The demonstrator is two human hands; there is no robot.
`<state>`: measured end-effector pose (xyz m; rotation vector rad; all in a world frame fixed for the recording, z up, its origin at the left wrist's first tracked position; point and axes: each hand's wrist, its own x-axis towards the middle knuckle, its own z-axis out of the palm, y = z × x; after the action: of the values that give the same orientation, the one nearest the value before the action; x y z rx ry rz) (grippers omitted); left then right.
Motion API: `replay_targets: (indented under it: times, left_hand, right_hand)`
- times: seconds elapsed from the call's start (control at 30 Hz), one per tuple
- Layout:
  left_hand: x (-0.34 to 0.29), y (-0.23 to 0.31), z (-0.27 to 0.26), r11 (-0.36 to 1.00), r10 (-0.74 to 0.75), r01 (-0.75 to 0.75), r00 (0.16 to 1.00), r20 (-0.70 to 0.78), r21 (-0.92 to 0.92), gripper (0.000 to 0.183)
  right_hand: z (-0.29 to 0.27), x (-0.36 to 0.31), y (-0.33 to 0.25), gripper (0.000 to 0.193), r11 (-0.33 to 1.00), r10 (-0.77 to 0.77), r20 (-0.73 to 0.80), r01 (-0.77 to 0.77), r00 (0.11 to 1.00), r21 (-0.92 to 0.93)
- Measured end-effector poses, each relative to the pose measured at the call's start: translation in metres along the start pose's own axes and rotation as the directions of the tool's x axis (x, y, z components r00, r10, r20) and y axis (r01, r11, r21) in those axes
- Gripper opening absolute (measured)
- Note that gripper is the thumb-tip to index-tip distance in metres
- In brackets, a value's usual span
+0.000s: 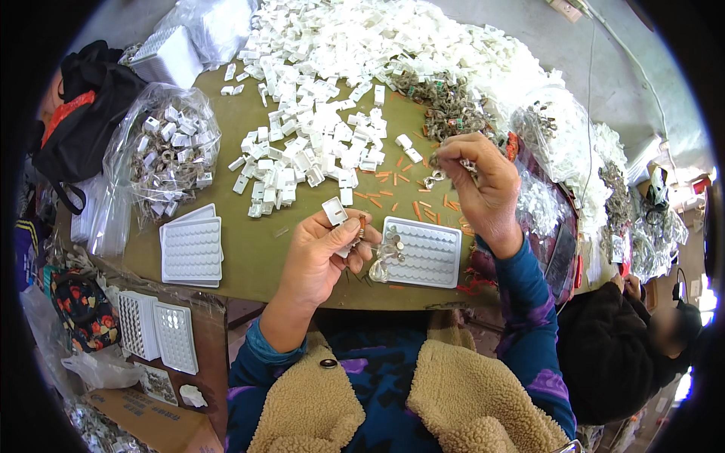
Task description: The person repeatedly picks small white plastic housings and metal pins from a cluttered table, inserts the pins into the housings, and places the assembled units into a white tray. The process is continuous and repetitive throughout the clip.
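My left hand (306, 257) is closed around a small open white plastic case (334, 212), held between thumb and fingers. Something orange-brown also shows at its fingertips, too small to name. To the right, my right hand (489, 185) is raised with thumb and fingertips pinched together. Small shiny pieces (433, 180) show beside those fingertips; whether they are held I cannot tell. Between the hands lies a white dimpled tray (442, 257), with small round silvery pieces (398, 243) by its left side. Thin orange strips (418, 211) are scattered on the table beyond it.
A large heap of white plastic cases (317, 143) spreads over the green table (226, 136). Dark tangled small parts (453, 106) lie far right. At left are a clear bag of parts (174, 151) and stacked white trays (191, 249). Another person (627, 347) sits at right.
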<state>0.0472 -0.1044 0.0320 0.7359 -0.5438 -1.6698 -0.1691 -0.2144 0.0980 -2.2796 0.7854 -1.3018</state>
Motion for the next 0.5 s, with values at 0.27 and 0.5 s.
replay_targets:
  times: [0.27,0.5]
  left_hand:
    - [-0.009,-0.014,0.007,0.964,-0.082,0.1,0.993,0.082,-0.247,0.022]
    - [-0.031,-0.026,0.024,0.957,-0.16,0.158,0.987,0.012,-0.244,0.017]
  right_hand:
    - [0.017,-0.059,-0.05,0.021,0.986,0.169,0.141,-0.167,0.975,-0.024]
    - [0.027,-0.09,-0.056,0.033,0.982,0.124,0.102,-0.136,0.987,0.132]
